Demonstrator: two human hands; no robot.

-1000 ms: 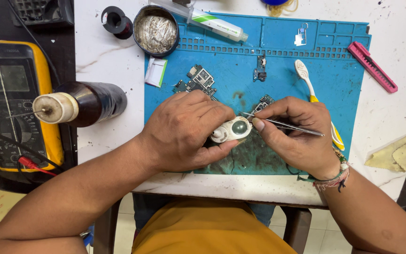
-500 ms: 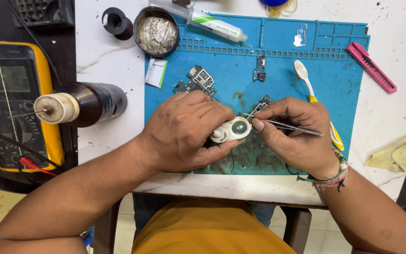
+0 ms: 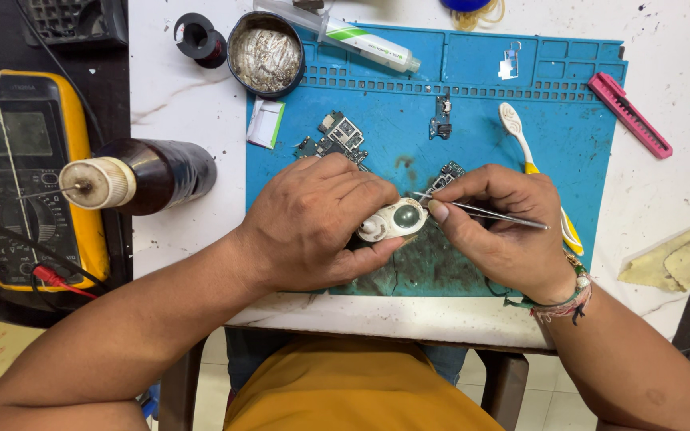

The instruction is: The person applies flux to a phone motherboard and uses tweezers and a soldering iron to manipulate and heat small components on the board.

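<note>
My left hand [image 3: 313,219] grips a small white oval device with a dark round lens [image 3: 394,220], held just above the blue work mat [image 3: 473,104]. My right hand [image 3: 501,231] pinches thin metal tweezers [image 3: 489,212], whose tips reach the device's top edge near a small circuit piece [image 3: 446,175]. A green circuit board [image 3: 335,137] lies on the mat just beyond my left hand. Part of the device is hidden under my left fingers.
A yellow multimeter [image 3: 29,175] and a dark bottle lying on its side [image 3: 149,175] sit at the left. A round tin [image 3: 264,52], a white tube [image 3: 365,41], a toothbrush [image 3: 530,164], a pink tool [image 3: 628,113] and a yellow cloth [image 3: 680,255] surround the mat.
</note>
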